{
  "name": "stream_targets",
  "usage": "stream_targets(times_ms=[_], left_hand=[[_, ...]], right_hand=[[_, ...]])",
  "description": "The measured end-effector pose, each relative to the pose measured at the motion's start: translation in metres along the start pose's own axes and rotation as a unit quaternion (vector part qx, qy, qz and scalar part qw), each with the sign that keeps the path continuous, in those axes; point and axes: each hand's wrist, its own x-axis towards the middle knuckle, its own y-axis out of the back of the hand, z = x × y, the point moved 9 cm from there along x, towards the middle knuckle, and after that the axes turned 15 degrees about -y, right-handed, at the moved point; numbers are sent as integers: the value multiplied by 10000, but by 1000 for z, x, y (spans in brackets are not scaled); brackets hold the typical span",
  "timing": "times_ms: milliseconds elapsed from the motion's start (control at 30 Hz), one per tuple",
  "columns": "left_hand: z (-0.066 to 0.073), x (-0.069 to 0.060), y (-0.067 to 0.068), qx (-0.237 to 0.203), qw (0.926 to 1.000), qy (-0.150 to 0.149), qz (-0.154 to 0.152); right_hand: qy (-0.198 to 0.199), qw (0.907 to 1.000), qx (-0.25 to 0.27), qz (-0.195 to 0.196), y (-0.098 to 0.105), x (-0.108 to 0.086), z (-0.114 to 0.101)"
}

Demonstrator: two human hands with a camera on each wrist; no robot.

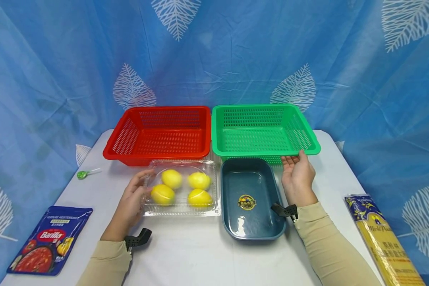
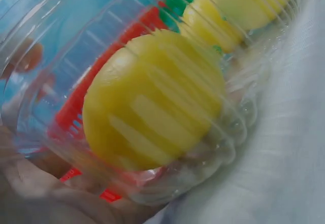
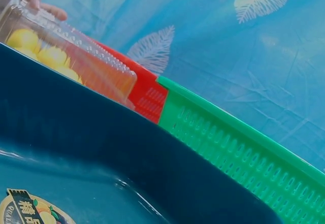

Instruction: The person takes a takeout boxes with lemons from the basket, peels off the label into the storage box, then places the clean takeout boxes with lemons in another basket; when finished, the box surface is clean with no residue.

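A clear plastic clamshell box (image 1: 180, 210) with several yellow lemons (image 1: 171, 179) inside lies left of centre, in front of the red basket. My left hand (image 1: 132, 194) grips its left end, fingers on the far side, as the left wrist view shows through the plastic. My right hand (image 1: 298, 176) is at the front right of the green basket (image 1: 264, 153), palm up, fingertips at the rim; whether they touch it I cannot tell. Just left of that hand stands a dark blue tub (image 1: 252, 222) with a round label. The right wrist view shows no right hand.
Behind the box stands a red basket (image 1: 157, 156). At the left lie a green lollipop (image 1: 82, 174) and a blue sauce pouch (image 1: 50, 240). A yellow pasta packet (image 1: 382, 238) lies along the right edge. Blue patterned cloth (image 1: 214, 51) hangs behind the table.
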Motion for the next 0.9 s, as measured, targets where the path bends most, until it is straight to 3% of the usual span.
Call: stream_targets(times_ms=[400, 700, 900], left_hand=[[4, -2, 1, -242, 9992, -116, 299], [8, -3, 8, -136, 9982, -135, 575], [12, -5, 10, -159, 9975, -21, 687]], right_hand=[[43, 10000, 27, 58, 1, 2, 1], [69, 9999, -16, 76, 2, 1, 1], [45, 10000, 11, 83, 1, 1, 1]])
